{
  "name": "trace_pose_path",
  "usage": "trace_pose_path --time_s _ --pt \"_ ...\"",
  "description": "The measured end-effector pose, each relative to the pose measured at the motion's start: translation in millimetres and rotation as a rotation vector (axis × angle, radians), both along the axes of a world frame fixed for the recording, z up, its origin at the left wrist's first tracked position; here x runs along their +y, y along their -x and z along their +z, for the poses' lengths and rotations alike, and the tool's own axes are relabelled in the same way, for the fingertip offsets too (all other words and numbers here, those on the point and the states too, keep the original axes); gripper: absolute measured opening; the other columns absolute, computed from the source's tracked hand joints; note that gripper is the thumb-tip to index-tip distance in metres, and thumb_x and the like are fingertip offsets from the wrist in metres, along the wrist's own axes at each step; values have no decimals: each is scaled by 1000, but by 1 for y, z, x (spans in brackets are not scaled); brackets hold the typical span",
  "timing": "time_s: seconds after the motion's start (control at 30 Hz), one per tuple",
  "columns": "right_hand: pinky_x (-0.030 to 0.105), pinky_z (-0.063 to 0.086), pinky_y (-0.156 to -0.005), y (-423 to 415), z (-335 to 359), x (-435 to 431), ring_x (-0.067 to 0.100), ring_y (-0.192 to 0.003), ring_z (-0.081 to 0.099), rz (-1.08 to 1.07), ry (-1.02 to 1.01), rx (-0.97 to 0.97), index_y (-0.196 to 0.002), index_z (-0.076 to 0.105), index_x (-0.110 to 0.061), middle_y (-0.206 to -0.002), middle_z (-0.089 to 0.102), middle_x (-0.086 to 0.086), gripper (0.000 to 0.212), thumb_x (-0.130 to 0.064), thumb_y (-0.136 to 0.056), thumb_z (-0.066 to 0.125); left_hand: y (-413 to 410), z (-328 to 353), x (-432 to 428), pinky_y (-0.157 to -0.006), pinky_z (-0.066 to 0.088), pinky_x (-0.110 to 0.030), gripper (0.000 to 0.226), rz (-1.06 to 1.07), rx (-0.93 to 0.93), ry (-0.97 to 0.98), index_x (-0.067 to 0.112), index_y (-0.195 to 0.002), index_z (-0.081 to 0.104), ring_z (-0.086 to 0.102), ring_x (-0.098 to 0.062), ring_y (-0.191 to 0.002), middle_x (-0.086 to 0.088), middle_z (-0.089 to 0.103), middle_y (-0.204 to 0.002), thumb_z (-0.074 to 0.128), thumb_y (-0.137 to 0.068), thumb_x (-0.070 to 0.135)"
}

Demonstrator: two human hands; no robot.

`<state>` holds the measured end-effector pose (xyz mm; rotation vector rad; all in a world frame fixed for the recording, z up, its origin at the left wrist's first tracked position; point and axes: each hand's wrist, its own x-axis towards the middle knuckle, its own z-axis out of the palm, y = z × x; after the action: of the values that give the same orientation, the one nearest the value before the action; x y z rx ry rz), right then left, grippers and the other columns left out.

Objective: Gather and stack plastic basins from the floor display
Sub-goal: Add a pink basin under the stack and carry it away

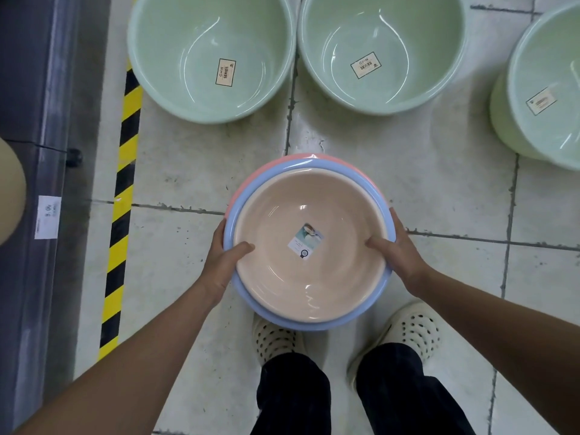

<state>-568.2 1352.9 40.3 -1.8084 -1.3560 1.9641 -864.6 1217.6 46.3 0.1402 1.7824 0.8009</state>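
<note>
Forearms: our two bare arms reach forward and down from the bottom corners of the view.
Left hand point(224, 257): we grip the left rim of the stack, thumb hooked inside the top basin, fingers hidden beneath the rims.
Right hand point(398, 250): we grip the right rim the same way, thumb pressed inside the top basin, fingers curled around the outside.
Stack: three round plastic basins nested together, held in front of us above the floor.
Top basin: a peach-beige round plastic basin point(292, 287) with a small square product label point(305, 242) stuck on its bottom.
Middle basin: a light blue round plastic basin point(317, 325), its rim ringing the peach one.
Bottom basin: a pink round plastic basin point(251, 180), only a sliver of rim showing at the far left edge.
Feet: our cream perforated clogs point(416, 329) and dark trousers point(295, 394) sit just below the stack.
Floor: pale square tiles point(201, 171) with dark grout lines.
Floor display: two large mint-green round plastic basins point(175, 89) point(433, 89) side by side ahead of us, each with a label; a third mint-green stack point(514, 127) at the right edge.
Left side: a yellow-and-black hazard stripe point(120, 221) beside a grey shelf base point(34, 120) carrying a white price tag point(47, 216).
</note>
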Motion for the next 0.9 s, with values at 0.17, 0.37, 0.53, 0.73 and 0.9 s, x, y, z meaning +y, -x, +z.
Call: trace_pose_path --time_s 0.17,0.37,0.53,0.73,0.9 --pt "31 55 -78 -6 4 6 15 -103 65 39 13 -12 -132 51 -43 -114 67 -5 67 -25 -69 64 -4 16 5 -76 51 -27 63 8 51 10 34 -136 56 66 -14 -104 8 69 -118 70 -81 8" --pt "23 50 -64 -37 52 19 14 -97 66 2 145 -24 -114 58 -47 -111 68 -5 47 -25 -72 65 -27 68 28 -75 53 -28 52 -2 30 66 35 -128 65 69 -17 -100 5 74 -112 69 -83 8" --pt "24 51 -69 -84 126 49 11 -100 65 -44 108 -34 -125 56 -42 -115 67 -9 55 -27 -73 66 -65 143 75 -73 53 -26 62 -40 3 34 36 -130 64 70 -14 -97 6 74 -111 74 -72 14" --pt "27 51 -70 -145 232 118 11 -98 64 -131 61 -63 -130 55 -37 -114 67 -9 61 -28 -70 68 -121 241 165 -65 54 -17 57 -106 3 -39 31 -131 64 69 -9 -92 4 73 -113 71 -80 5" --pt "24 49 -67 -191 307 187 8 -94 65 -219 1 -52 -124 57 -35 -109 68 -10 59 -23 -66 65 -166 301 246 -68 54 -20 56 -150 26 -89 29 -131 64 70 -15 -97 4 73 -115 69 -81 5"
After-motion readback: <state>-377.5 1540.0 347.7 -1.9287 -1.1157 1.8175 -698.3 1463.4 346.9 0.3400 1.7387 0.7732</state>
